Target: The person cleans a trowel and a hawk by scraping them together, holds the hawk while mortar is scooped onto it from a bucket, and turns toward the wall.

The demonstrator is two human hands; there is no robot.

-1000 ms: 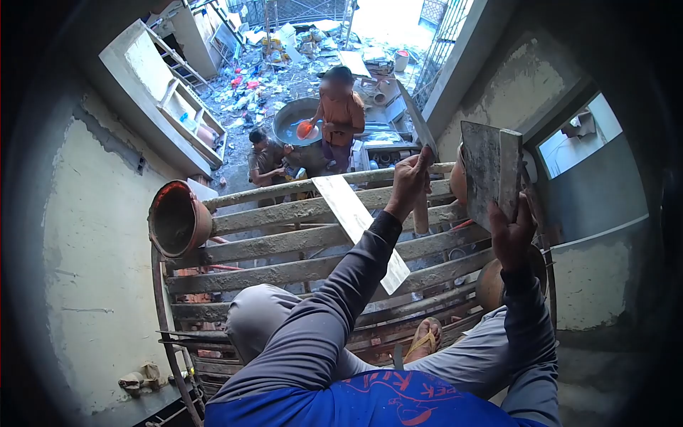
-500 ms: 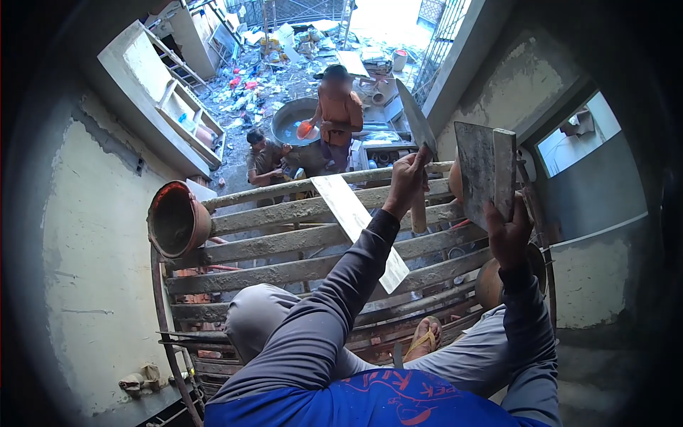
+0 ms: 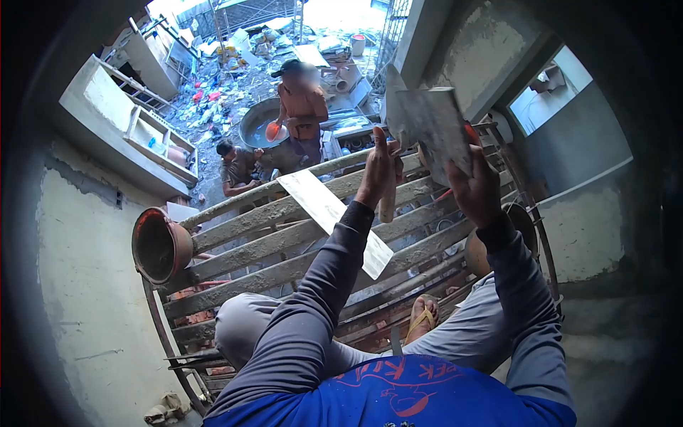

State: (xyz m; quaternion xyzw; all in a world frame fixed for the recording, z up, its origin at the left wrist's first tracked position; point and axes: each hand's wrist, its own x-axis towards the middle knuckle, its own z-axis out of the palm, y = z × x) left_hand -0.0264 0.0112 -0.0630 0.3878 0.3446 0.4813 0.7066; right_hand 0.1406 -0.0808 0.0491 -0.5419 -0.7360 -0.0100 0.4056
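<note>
My left hand point(image 3: 379, 171) is closed around a pointed trowel. Its blade point(image 3: 393, 96) points up and away, and the wooden handle point(image 3: 387, 203) sticks out below my fist. In my right hand point(image 3: 475, 188) is a rectangular plastering float point(image 3: 435, 128), its flat grey face tilted towards the left. The float overlaps the trowel blade's right side in view; whether they touch I cannot tell. Below my hands, a pale narrow board point(image 3: 334, 217) lies across the slats of the scaffold platform point(image 3: 245, 252).
A bucket point(image 3: 162, 245) sits at the platform's left corner, another point(image 3: 482, 250) at right beside my knee. My sandalled foot point(image 3: 422, 317) rests on the slats. Two people point(image 3: 302, 107) point(image 3: 238, 167) are on the ground below, near a large round tub point(image 3: 256, 124) and scattered rubble.
The float has tilted and moved left, close against the trowel blade. Both hands have shifted left in view, and the whole scene has swung left and slightly down or up with my head.
</note>
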